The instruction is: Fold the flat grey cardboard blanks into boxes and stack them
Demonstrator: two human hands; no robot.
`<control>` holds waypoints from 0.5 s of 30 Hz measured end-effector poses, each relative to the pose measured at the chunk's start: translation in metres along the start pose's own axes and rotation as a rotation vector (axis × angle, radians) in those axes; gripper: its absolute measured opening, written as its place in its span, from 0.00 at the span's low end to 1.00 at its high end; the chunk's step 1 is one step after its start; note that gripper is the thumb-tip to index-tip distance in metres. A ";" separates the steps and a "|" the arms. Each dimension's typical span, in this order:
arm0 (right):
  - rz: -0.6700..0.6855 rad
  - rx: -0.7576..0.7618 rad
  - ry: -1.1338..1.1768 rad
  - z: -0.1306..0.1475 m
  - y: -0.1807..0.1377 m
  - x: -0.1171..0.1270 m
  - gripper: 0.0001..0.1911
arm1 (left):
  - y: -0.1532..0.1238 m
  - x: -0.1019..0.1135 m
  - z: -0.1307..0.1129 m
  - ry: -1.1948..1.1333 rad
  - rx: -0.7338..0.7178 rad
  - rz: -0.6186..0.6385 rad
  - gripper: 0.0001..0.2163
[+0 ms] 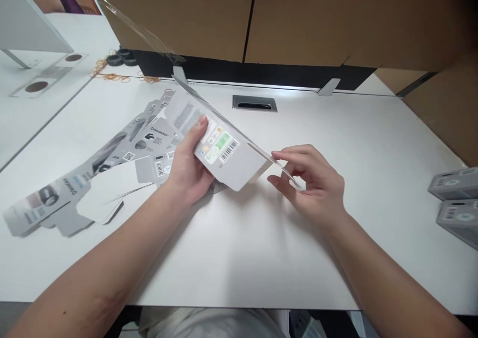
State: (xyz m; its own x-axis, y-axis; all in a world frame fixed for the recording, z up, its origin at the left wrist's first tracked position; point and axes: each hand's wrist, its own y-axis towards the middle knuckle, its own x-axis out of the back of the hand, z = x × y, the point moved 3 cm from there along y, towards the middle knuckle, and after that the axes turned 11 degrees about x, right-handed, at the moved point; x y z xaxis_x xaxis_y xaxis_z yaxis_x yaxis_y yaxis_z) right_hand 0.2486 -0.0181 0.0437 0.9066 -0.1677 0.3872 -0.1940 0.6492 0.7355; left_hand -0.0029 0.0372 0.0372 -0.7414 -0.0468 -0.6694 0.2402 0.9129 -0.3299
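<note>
A grey printed folding carton (242,166), partly opened out, is tilted above the table. Its near panel carries a barcode and a green label. My left hand (190,166) is closed round it, thumb lying across the printed panel and the other fingers hidden beneath. At the carton's right end, my right hand (311,178) has a thin end flap between thumb and fingers. To the left lies a fanned pile of flat grey cartons (97,164), some with white unprinted flaps, partly covered by my left hand and forearm.
Two folded grey boxes (461,218) stand at the right edge. A brown cardboard partition (298,24) rises behind the white table (239,258), which has a metal cable outlet (255,103). Rubber bands (115,77) and black rolls (121,57) lie at the back left.
</note>
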 end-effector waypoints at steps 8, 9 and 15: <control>0.091 -0.072 0.185 -0.006 -0.003 -0.008 0.10 | -0.009 -0.012 0.003 -0.025 0.124 0.166 0.19; 0.100 -0.048 0.200 -0.004 -0.002 -0.010 0.10 | -0.009 -0.012 0.005 -0.013 0.155 0.174 0.20; 0.172 0.048 0.226 0.002 -0.005 -0.020 0.15 | -0.010 -0.011 0.021 0.121 0.289 0.288 0.30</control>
State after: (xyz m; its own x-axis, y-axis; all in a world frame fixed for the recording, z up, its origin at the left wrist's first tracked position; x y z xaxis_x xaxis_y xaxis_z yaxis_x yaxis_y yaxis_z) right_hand 0.2310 -0.0196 0.0330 0.9183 0.1152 0.3787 -0.3649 0.6173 0.6970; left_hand 0.0153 0.0199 0.0339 -0.6822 0.2573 -0.6844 0.6013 0.7299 -0.3250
